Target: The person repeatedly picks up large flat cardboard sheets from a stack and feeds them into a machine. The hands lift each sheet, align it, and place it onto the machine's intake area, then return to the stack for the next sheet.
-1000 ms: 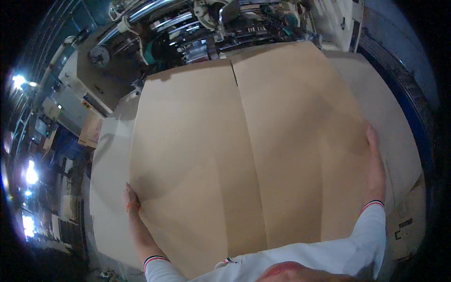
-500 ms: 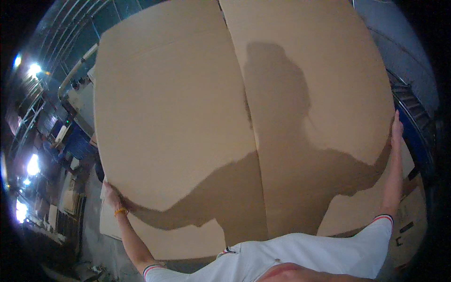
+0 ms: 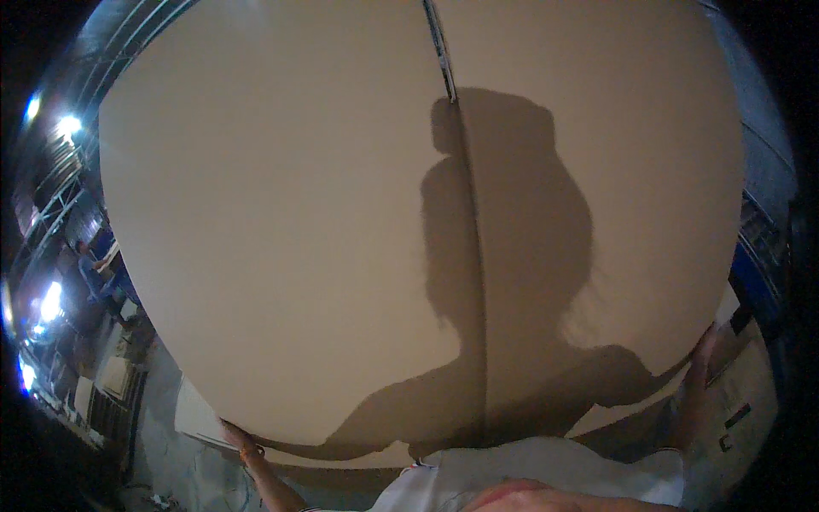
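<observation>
A very large brown cardboard sheet fills most of the view, tilted up close in front of me. A fold line runs down its middle, with an open slot between two flaps at the top. My left hand grips its lower left edge, an orange band on the wrist. At the lower right edge, my right hand holds the other side, partly in shadow; its fingers are mostly hidden by the board. My shadow falls across the cardboard.
More cardboard with dark printed marks lies low at the right. A pale sheet shows below the board's left edge. Another person stands far left, near stacked boards. Blue equipment is at the right.
The cardboard sheet has come up and closer, now covering more of the view. Both my hands have moved lower, and the slot at the top shows wider.
</observation>
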A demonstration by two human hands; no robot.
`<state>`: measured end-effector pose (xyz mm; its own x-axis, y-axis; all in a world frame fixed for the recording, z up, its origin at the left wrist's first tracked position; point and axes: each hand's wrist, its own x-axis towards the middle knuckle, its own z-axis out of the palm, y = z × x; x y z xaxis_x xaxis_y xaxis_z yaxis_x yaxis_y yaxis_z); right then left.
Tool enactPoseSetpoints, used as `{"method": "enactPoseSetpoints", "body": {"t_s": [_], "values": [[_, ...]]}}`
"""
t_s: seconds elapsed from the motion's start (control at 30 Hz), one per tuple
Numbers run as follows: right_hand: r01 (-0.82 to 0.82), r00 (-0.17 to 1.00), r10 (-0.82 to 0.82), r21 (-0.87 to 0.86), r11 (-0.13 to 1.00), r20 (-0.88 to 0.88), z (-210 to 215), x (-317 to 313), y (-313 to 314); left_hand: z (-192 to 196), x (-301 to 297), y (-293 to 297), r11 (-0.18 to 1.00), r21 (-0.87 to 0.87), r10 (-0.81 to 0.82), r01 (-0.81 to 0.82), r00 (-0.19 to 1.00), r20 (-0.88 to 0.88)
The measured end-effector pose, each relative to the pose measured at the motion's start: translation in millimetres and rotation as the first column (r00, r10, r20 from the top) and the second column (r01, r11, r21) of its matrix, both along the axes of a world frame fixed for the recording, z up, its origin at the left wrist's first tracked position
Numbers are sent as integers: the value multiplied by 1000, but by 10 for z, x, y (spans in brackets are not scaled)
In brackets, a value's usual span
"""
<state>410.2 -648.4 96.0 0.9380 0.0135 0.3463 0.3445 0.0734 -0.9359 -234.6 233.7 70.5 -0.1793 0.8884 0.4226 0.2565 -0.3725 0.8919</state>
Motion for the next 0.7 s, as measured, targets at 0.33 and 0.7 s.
{"method": "enactPoseSetpoints", "body": {"t_s": [0.33, 0.7], "values": [[-55, 971, 132, -348, 936, 201, 727, 1335, -366, 2003, 810, 911, 826, -152, -499, 542, 830, 248], [497, 740, -522, -177, 849, -425, 1907, 1602, 1071, 2447, 1096, 1008, 932, -210, -251, 296, 944, 215]]}}
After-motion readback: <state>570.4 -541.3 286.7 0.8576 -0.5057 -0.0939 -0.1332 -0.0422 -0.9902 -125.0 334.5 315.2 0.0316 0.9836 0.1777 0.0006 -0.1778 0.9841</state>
